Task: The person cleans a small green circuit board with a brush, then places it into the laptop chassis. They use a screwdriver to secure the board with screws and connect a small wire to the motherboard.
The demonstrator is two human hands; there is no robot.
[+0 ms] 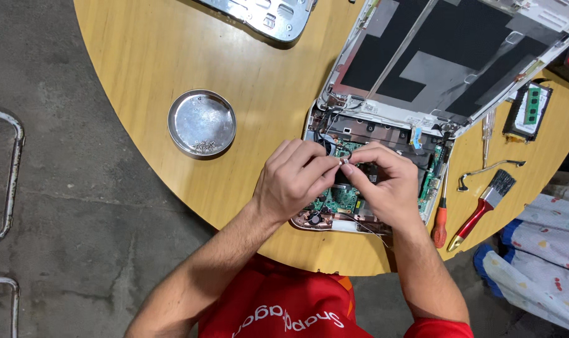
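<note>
Head view, the only one, looks straight down on a round wooden table (140,56) where an opened laptop (384,156) lies with its circuit board (342,199) bare. The left hand (294,178) and the right hand (387,184) meet over the board, fingertips pinched together on a small pale connector (345,161) (too small to tell exactly what kind), which sits just above the middle of the board. Judging from the grip, a sideways tug could tear the thin part or bend its socket, and a slip of the fingers could knock nearby components. Left of the laptop, well apart from the hands, a shallow round metal dish (201,122) holds a small heap of screws (204,146) near its lower rim. To the right lie a red-handled screwdriver (441,219), a red-handled brush (485,206) and a loose drive with a green board (527,112).
</note>
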